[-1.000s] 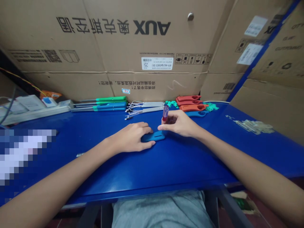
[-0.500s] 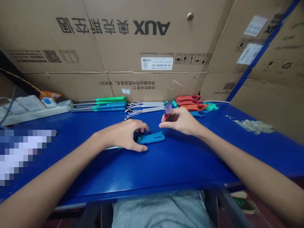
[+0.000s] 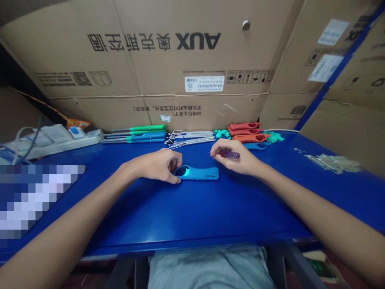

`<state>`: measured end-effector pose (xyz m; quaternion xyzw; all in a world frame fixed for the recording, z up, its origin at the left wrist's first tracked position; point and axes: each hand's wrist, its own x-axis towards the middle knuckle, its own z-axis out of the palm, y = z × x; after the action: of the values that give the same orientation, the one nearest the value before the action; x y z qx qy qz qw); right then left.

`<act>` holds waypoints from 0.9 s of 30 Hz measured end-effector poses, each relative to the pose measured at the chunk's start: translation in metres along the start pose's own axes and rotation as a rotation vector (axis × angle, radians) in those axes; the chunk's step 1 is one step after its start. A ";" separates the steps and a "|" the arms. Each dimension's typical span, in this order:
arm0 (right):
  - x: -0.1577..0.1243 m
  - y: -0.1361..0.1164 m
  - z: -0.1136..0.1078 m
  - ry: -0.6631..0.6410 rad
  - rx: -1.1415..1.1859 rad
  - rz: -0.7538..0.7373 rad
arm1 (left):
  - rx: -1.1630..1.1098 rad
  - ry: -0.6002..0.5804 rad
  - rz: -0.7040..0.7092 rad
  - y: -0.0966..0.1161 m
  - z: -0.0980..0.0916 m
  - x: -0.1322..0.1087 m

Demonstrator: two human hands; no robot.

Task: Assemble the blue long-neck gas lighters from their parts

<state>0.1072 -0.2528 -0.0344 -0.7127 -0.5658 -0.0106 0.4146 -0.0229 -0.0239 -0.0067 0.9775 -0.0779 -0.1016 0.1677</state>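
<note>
A blue long-neck lighter (image 3: 201, 174) with a green trigger lies on the blue table, its handle end pointing right. My left hand (image 3: 159, 166) grips its front end between thumb and fingers, hiding that part. Just right of and above the lighter, my right hand (image 3: 236, 156) holds a small screwdriver (image 3: 231, 155) with a clear purple handle. The screwdriver lies almost level in the fingers, its thin tip pointing left and apart from the lighter.
Along the cardboard wall lie green and blue lighters (image 3: 147, 134), metal rods with wires (image 3: 192, 138), red and orange handle shells (image 3: 245, 130) and small green parts (image 3: 273, 137). Clear plastic pieces (image 3: 333, 162) are at right, a power strip (image 3: 60, 142) at left.
The screwdriver has come off the lighter's handle end and tipped from upright to nearly level as my right hand drew away. My left hand still grips the lighter, which has turned slightly.
</note>
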 end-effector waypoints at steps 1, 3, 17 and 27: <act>0.000 0.004 -0.001 -0.037 -0.066 -0.025 | 0.000 0.032 0.009 0.000 0.001 0.000; 0.000 0.011 -0.004 -0.121 -0.202 -0.036 | 0.016 0.055 0.026 0.001 0.001 0.000; -0.004 -0.011 0.004 -0.241 -0.152 0.055 | 0.295 0.336 0.270 0.007 0.008 0.001; -0.011 -0.020 0.018 -0.377 -0.349 0.083 | 0.545 0.481 0.362 0.008 0.018 0.005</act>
<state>0.0789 -0.2509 -0.0397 -0.7854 -0.5929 0.0420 0.1726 -0.0234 -0.0377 -0.0212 0.9525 -0.2312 0.1856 -0.0690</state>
